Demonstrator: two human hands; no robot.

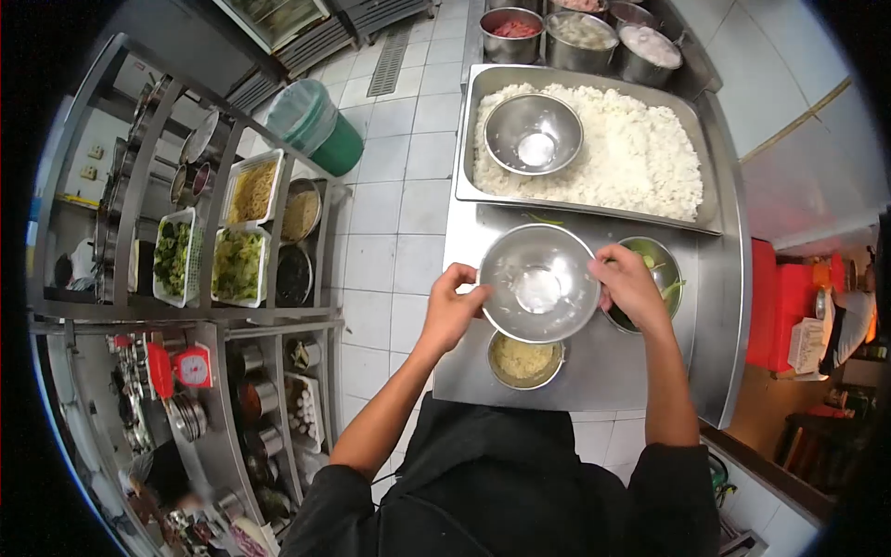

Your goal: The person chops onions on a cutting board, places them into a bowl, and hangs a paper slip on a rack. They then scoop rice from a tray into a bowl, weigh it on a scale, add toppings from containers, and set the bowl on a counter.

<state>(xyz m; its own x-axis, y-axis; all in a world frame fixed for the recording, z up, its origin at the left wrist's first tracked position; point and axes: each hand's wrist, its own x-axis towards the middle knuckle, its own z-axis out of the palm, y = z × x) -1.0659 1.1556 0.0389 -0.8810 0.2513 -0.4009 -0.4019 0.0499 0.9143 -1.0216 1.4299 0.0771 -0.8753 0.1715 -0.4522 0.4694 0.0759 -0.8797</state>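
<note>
Left hand [452, 306] and right hand [628, 283] grip opposite rims of a seemingly empty round steel bowl [539, 283], steadying it level, near the rice tray [470, 139].

A commercial kitchen: steel counter [594, 371], rice tray [594, 139], ingredient shelves [213, 241].
</note>
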